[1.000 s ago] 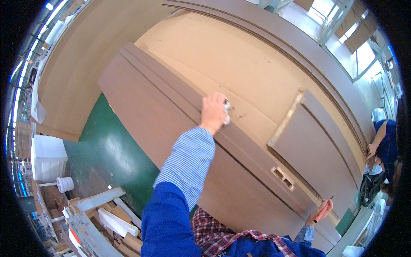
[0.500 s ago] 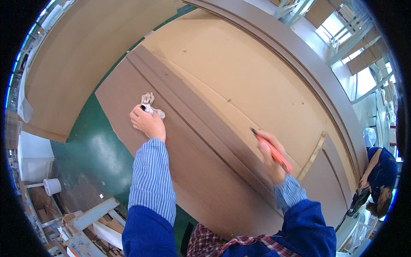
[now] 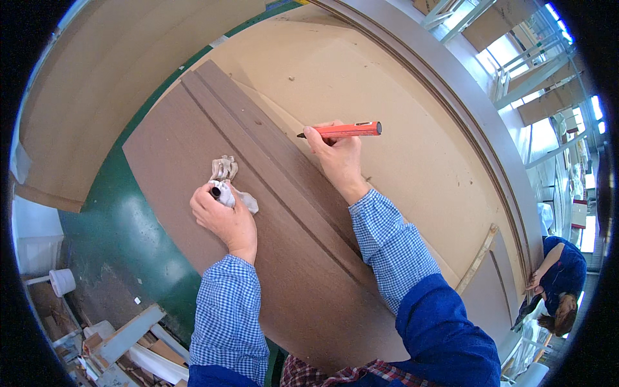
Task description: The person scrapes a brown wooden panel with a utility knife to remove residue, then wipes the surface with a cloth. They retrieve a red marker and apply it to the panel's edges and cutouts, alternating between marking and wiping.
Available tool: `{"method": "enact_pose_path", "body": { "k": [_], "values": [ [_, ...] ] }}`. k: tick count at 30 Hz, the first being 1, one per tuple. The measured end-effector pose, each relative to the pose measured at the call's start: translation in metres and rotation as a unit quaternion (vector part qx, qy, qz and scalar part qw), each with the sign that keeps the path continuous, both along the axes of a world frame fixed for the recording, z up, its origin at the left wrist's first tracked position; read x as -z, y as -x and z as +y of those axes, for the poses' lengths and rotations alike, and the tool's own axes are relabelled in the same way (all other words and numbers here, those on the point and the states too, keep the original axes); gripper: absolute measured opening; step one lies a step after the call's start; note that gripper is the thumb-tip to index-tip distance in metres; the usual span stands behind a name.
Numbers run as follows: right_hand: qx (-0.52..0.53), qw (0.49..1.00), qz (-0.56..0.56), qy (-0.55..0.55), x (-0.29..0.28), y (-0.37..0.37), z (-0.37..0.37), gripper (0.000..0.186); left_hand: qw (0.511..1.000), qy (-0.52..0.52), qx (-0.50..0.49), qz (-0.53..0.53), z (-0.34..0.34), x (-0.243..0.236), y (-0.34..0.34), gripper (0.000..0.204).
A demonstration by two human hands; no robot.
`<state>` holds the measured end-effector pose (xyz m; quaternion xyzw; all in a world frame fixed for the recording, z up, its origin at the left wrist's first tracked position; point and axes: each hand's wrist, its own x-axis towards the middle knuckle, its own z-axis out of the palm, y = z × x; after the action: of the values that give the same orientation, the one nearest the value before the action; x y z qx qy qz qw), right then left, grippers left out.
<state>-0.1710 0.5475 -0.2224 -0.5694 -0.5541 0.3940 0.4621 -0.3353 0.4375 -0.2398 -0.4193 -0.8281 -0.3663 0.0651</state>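
A long brown panel (image 3: 303,258) with a groove along its length lies slanting in front of me. Over its left part, my left hand (image 3: 225,222) is closed on a crumpled white cloth (image 3: 224,169), with a short black cap-like cylinder (image 3: 215,192) poking up between thumb and fingers. My right hand (image 3: 342,161) grips a red marker pen (image 3: 354,129). The pen's dark tip points left, just above the panel's far edge, and looks uncapped. Whether it touches anything I cannot tell.
Beneath the panel is a large tan board (image 3: 412,148), bordered at the far side by a long brown edge piece (image 3: 464,84). Another tan sheet (image 3: 116,77) stands at left above green floor (image 3: 129,200). Wood scraps (image 3: 122,348) lie lower left. A co-worker (image 3: 564,277) bends at far right.
My right hand has swung left and away from me with the red marker, which now lies nearly level. The left hand stays on the cloth, and the whole view has shifted slightly.
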Motion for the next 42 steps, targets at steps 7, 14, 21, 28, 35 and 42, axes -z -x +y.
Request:
{"method": "enact_pose_path", "body": {
  "k": [7, 14, 21, 28, 35, 42],
  "values": [
    [-0.013, 0.999, -0.036, -0.020, 0.007, 0.002, 0.004, 0.019, 1.000, 0.001, 0.010, -0.009, 0.001, 0.000, -0.001, 0.032],
    [-0.030, 0.999, -0.031, -0.023, 0.004, 0.001, 0.002, 0.018, 1.000, 0.001, 0.012, -0.002, 0.002, -0.001, -0.001, 0.032],
    [-0.050, 0.996, -0.044, -0.058, 0.004, -0.005, 0.000, 0.018, 1.000, -0.005, 0.010, -0.003, 0.002, -0.001, -0.001, 0.031],
    [-0.068, 0.996, -0.045, -0.028, -0.003, -0.033, -0.022, 0.018, 1.000, -0.002, 0.005, 0.024, 0.004, 0.002, 0.000, 0.030],
    [-0.131, 0.986, -0.105, 0.000, -0.017, -0.089, -0.067, 0.013, 0.998, -0.002, 0.005, 0.063, 0.005, 0.007, 0.001, 0.034],
    [-0.138, 0.977, -0.149, 0.063, -0.032, -0.150, -0.131, 0.013, 0.997, 0.032, -0.021, 0.069, 0.007, 0.011, 0.004, 0.035]
  ]
}}
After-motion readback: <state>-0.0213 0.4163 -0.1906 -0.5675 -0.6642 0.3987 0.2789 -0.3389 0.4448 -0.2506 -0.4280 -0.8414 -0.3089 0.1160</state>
